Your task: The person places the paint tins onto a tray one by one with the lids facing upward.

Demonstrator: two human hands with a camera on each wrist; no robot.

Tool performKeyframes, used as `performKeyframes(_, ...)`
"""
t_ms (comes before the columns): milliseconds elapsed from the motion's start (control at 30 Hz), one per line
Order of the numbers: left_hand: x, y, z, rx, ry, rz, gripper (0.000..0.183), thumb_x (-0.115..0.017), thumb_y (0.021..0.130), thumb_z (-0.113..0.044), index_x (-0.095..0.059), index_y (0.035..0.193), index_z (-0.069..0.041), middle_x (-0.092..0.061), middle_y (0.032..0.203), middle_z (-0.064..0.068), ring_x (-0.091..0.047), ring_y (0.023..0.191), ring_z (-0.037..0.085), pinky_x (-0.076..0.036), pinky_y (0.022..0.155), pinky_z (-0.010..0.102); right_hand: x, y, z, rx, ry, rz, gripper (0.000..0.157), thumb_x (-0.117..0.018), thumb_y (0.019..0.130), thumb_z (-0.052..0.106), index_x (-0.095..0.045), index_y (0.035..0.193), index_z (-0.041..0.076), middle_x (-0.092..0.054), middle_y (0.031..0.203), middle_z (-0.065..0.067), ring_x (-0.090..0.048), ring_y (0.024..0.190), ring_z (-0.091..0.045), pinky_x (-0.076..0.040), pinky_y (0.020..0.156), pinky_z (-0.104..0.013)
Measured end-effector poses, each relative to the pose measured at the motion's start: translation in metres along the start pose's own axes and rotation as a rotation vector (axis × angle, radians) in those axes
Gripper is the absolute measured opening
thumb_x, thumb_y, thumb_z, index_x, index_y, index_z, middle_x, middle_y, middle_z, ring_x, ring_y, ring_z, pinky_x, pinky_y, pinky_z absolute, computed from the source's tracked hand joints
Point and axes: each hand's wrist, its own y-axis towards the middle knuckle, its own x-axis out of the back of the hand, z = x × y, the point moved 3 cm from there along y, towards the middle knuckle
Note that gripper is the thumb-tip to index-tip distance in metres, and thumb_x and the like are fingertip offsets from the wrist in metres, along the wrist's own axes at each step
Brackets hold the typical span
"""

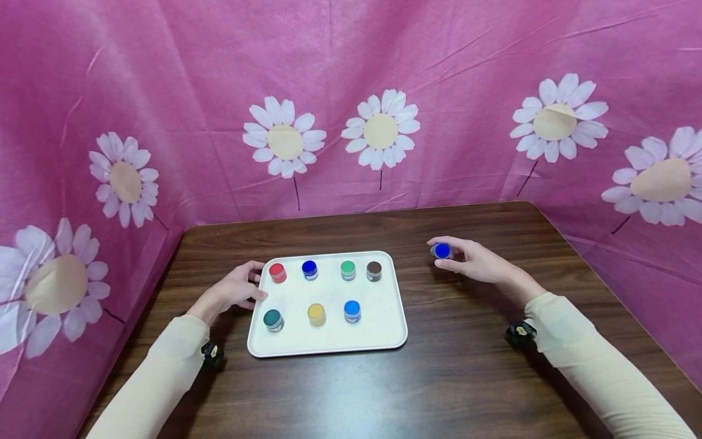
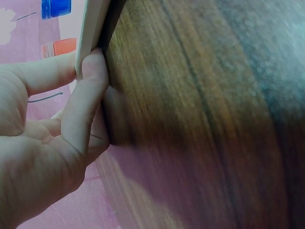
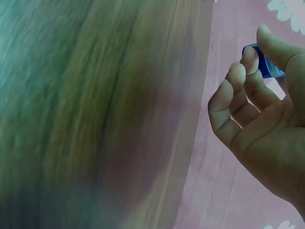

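At the left end of the white tray (image 1: 378,335), my left hand (image 1: 239,286) pinches the rim, thumb on top and fingers curled under it; the left wrist view shows the fingertips against the tray edge (image 2: 90,28). My right hand (image 1: 476,261) is off to the tray's right, over the table. Between its thumb and fingers it holds a small paint jar with a dark blue top (image 1: 441,250), partly hidden by the fingers in the right wrist view. Nearest my left hand on the tray are a red jar (image 1: 277,273) and a dark green jar (image 1: 273,320).
Also standing on the tray are a dark blue jar (image 1: 309,270), a light green jar (image 1: 348,270), a brown jar (image 1: 374,271), a yellow jar (image 1: 316,314) and a lighter blue jar (image 1: 352,311). The brown wooden table (image 1: 450,378) meets a pink flowered cloth (image 1: 340,195) behind.
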Motion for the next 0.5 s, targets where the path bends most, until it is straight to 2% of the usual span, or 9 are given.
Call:
performKeyframes(267,-0.001,-0.004,-0.004,-0.004,-0.006,0.007,0.076,-0.070,0.086,0.008,-0.031,0.150,0.003,-0.041,0.121,0.022,-0.061,0.095,0.029,-0.061,0.074,0.046,-0.015,0.005,0.020,0.030,-0.038,0.027,0.044,-0.072,0.096,0.020,-0.060,0.138,0.012,-0.067,0.102,0.002,-0.057,0.082,-0.018,-0.049,0.068,-0.030)
performKeyframes(500,-0.001,-0.004,-0.003,-0.011,-0.006,0.011,0.076,-0.070,0.086,0.008,-0.030,0.150,0.003,-0.041,0.120,0.023,-0.061,0.096,0.030,-0.061,0.074,0.047,-0.031,0.010,0.034,0.073,-0.029,0.059,0.044,-0.077,0.092,0.027,-0.067,0.132,0.012,-0.060,0.107,-0.001,-0.062,0.089,-0.017,-0.056,0.078,-0.033)
